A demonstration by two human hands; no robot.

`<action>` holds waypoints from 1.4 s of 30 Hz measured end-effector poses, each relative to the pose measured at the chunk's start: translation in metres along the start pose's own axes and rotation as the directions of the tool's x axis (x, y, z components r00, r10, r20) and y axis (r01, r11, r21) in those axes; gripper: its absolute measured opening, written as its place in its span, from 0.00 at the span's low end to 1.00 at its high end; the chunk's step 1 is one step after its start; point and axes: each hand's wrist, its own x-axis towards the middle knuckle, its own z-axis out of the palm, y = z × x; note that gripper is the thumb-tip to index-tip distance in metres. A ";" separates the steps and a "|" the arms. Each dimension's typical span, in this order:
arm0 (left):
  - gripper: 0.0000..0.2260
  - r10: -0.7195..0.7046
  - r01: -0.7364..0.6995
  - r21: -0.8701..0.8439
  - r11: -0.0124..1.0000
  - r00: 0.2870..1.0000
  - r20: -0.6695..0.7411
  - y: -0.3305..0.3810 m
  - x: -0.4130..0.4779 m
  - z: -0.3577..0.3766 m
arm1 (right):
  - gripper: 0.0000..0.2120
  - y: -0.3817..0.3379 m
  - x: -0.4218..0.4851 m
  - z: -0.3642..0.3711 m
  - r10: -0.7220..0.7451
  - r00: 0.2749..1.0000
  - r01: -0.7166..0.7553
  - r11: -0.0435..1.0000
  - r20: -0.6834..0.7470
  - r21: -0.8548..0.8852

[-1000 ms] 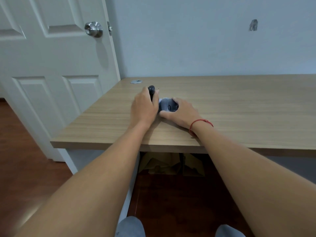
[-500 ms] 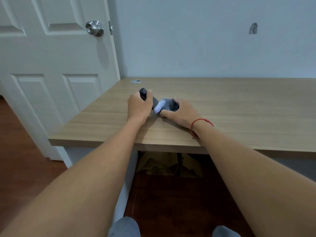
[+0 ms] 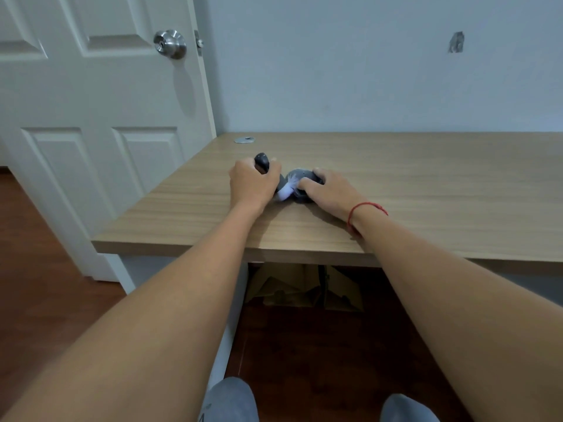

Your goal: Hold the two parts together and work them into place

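Observation:
My left hand (image 3: 254,184) grips the dark handle of a small brush (image 3: 262,161) on the wooden desk (image 3: 426,193). The brush's white bristles (image 3: 286,190) touch the left side of a grey rounded object (image 3: 300,175) that looks like a computer mouse. My right hand (image 3: 330,190) holds this object against the desk, fingers curled over it. A red string (image 3: 365,207) circles my right wrist. Most of the grey object is hidden under my fingers.
A white panelled door (image 3: 91,117) with a metal knob (image 3: 170,44) stands left of the desk. A small metal disc (image 3: 244,140) lies near the desk's back left corner. Cardboard (image 3: 304,287) sits on the floor under the desk. A pale wall rises behind.
My left hand has shifted left and tilted the brush, so the handle leans left and the white bristles now show beside the grey object. My right hand stays in place.

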 end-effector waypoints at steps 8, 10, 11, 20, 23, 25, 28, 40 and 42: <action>0.17 0.110 -0.108 0.056 0.993 0.994 -0.019 0.000 -0.003 0.002 | 0.15 0.002 0.002 0.008 -0.037 0.997 0.029 0.993 -0.066 -0.115; 0.19 0.120 -0.112 0.118 0.987 0.991 -0.067 -0.002 0.001 0.003 | 0.16 0.002 0.002 0.006 -0.054 0.997 0.047 0.994 -0.061 -0.102; 0.18 0.120 -0.108 0.136 0.985 0.989 -0.084 -0.003 0.003 0.003 | 0.17 0.001 0.001 0.006 -0.056 0.997 0.051 0.995 -0.058 -0.080; 0.22 0.195 -0.192 0.043 0.980 0.978 -0.076 -0.006 0.006 0.004 | 0.28 0.004 -0.003 0.006 -0.110 0.993 0.105 0.991 -0.054 -0.082; 0.18 0.188 -0.177 0.194 0.965 0.981 -0.038 -0.009 0.006 0.005 | 0.26 0.005 -0.002 0.005 -0.115 0.990 0.113 0.993 -0.088 -0.024; 0.18 0.231 -0.214 0.191 0.958 0.970 -0.073 -0.004 0.002 0.004 | 0.24 0.005 -0.003 0.006 -0.112 0.989 0.112 0.994 -0.098 -0.002; 0.17 0.339 -0.331 0.090 0.939 0.936 -0.091 0.006 -0.004 0.004 | 0.20 0.005 -0.003 0.004 -0.100 0.989 0.101 0.995 -0.110 0.005; 0.16 0.432 -0.431 0.030 0.902 0.901 -0.038 0.007 -0.010 0.005 | 0.24 0.007 -0.004 0.004 -0.089 0.992 0.096 0.992 -0.091 0.077; 0.16 0.455 -0.454 0.060 0.889 0.891 0.000 0.007 -0.012 0.004 | 0.21 0.007 -0.003 0.004 -0.107 0.991 0.114 0.990 -0.080 0.079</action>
